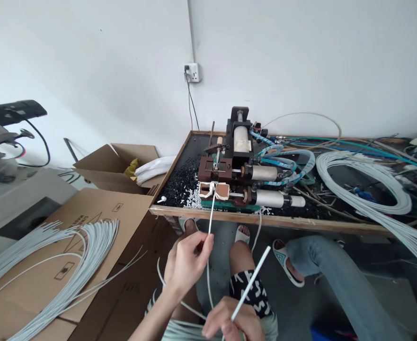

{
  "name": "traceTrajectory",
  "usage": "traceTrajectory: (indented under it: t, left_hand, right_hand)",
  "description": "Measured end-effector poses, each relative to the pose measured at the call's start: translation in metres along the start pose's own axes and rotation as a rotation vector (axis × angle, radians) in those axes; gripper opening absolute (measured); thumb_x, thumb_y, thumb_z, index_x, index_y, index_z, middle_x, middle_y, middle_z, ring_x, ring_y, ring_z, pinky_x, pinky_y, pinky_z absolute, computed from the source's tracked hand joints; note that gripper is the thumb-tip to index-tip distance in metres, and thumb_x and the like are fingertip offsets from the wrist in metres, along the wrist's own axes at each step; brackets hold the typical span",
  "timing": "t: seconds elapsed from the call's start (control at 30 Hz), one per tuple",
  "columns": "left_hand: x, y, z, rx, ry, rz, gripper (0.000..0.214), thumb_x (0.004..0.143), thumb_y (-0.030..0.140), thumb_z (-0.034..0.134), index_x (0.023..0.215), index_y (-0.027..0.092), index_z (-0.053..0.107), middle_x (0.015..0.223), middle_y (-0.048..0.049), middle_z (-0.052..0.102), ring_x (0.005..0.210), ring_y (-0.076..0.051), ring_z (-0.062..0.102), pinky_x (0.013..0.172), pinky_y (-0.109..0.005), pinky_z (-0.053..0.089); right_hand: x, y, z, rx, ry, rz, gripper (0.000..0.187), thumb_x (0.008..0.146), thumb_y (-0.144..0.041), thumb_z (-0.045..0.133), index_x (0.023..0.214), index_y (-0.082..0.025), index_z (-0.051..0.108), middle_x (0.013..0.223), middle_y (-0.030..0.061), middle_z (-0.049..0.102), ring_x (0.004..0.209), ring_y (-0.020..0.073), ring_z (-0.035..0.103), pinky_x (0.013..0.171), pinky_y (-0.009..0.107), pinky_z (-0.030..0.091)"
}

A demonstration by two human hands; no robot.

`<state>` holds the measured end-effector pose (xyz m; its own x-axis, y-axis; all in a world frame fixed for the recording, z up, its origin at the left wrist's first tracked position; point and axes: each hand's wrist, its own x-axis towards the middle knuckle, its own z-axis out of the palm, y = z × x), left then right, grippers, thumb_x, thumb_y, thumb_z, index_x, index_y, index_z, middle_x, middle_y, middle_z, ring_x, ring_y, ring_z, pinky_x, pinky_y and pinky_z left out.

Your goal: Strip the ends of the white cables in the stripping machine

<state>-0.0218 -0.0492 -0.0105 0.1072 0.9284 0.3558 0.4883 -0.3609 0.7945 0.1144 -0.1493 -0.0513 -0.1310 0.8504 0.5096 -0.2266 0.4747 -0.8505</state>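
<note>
First, loose white cables [57,255] fan across a flattened cardboard carton [123,208]. Next, the left hand [189,263] is closed around a white cable [211,222] reaching up into the clamp of a pneumatic machine [238,166]. The right hand [231,322] grips a stiff white length [251,289], and further right a white cable coil [364,184] lies on the wooden bench [265,222].
</note>
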Motion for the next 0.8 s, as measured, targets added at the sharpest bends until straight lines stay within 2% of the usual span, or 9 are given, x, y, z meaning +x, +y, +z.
traceTrajectory:
  t: [0.07,0.13,0.23,0.3,0.37,0.5,0.6,0.7,0.8]
  left_hand:
    - [-0.026,-0.004,-0.02,0.095,0.021,0.08,0.032,0.094,0.027,0.057,0.064,0.019,0.06,0.057,0.0013,0.056,0.052,-0.011,0.049,0.055,-0.021,0.039]
    - [-0.053,-0.017,-0.045,0.201,0.076,0.024,0.032,0.092,0.028,0.057,0.061,0.019,0.058,0.055,0.002,0.054,0.049,-0.011,0.046,0.053,-0.02,0.037]
    - [-0.094,-0.05,-0.083,0.453,0.076,-0.403,0.042,0.091,0.037,0.053,0.053,0.021,0.047,0.046,0.0036,0.042,0.045,-0.011,0.037,0.048,-0.021,0.032]
    - [-0.117,-0.068,-0.101,0.59,-0.139,-0.693,0.046,0.085,0.044,0.057,0.047,0.021,0.043,0.041,0.0024,0.042,0.041,-0.012,0.034,0.045,-0.022,0.028]
    - [-0.133,-0.071,-0.107,0.598,-0.202,-0.799,0.048,0.084,0.051,0.058,0.047,0.022,0.048,0.042,0.0014,0.045,0.043,-0.014,0.039,0.045,-0.022,0.03]
    - [-0.135,-0.027,-0.085,0.162,-0.033,-0.617,0.043,0.092,0.056,0.051,0.084,0.02,0.072,0.073,-0.0038,0.069,0.069,-0.021,0.064,0.063,-0.024,0.049]
    - [-0.117,0.008,-0.055,-0.152,-0.209,-0.437,0.038,0.095,0.051,0.054,0.091,0.019,0.074,0.09,-0.0085,0.074,0.082,-0.023,0.068,0.073,-0.027,0.054]
    - [-0.095,0.011,-0.03,-0.339,-0.33,-0.409,0.038,0.098,0.047,0.055,0.078,0.018,0.071,0.072,-0.0054,0.067,0.065,-0.018,0.062,0.06,-0.024,0.05]
    - [-0.076,-0.005,-0.012,-0.448,-0.193,-0.425,0.039,0.098,0.048,0.056,0.077,0.018,0.069,0.064,-0.0019,0.062,0.061,-0.016,0.058,0.059,-0.024,0.048]
  right_hand:
    - [-0.004,-0.01,0.0,-0.003,-0.102,0.105,0.045,0.106,-0.038,0.043,0.087,-0.016,0.078,0.073,0.0104,0.078,0.072,0.0155,0.075,0.073,0.021,0.055]
    - [-0.007,-0.022,0.0,0.003,-0.188,0.244,0.051,0.106,-0.041,0.04,0.085,-0.012,0.078,0.073,0.0127,0.076,0.073,0.0157,0.073,0.077,0.023,0.054]
    - [-0.008,-0.03,0.0,-0.006,-0.266,0.348,0.057,0.106,-0.041,0.037,0.081,-0.008,0.076,0.069,0.0126,0.073,0.069,0.0143,0.069,0.075,0.021,0.053]
    - [-0.007,-0.03,0.002,-0.016,-0.299,0.408,0.054,0.106,-0.039,0.039,0.079,-0.009,0.074,0.071,0.0117,0.074,0.072,0.014,0.069,0.079,0.021,0.052]
    - [-0.004,-0.026,0.006,-0.027,-0.374,0.45,0.049,0.105,-0.035,0.042,0.079,-0.01,0.074,0.076,0.0103,0.076,0.078,0.014,0.071,0.085,0.021,0.051]
    - [0.004,-0.014,0.019,-0.1,-0.489,0.528,0.038,0.104,-0.025,0.047,0.079,-0.013,0.073,0.081,0.0049,0.077,0.081,0.0114,0.071,0.084,0.018,0.05]
    - [0.006,-0.011,0.025,-0.179,-0.452,0.551,0.032,0.102,-0.021,0.049,0.081,-0.015,0.071,0.083,0.003,0.075,0.08,0.0124,0.069,0.08,0.02,0.049]
    - [-0.004,-0.01,0.013,-0.246,-0.393,0.553,0.017,0.097,-0.019,0.058,0.103,-0.018,0.073,0.108,0.005,0.074,0.105,0.0184,0.068,0.097,0.027,0.05]
    - [-0.03,0.003,-0.016,-0.479,-0.387,0.671,0.05,0.088,-0.025,0.072,0.136,-0.02,0.059,0.139,0.0085,0.061,0.133,0.0212,0.052,0.117,0.034,0.039]
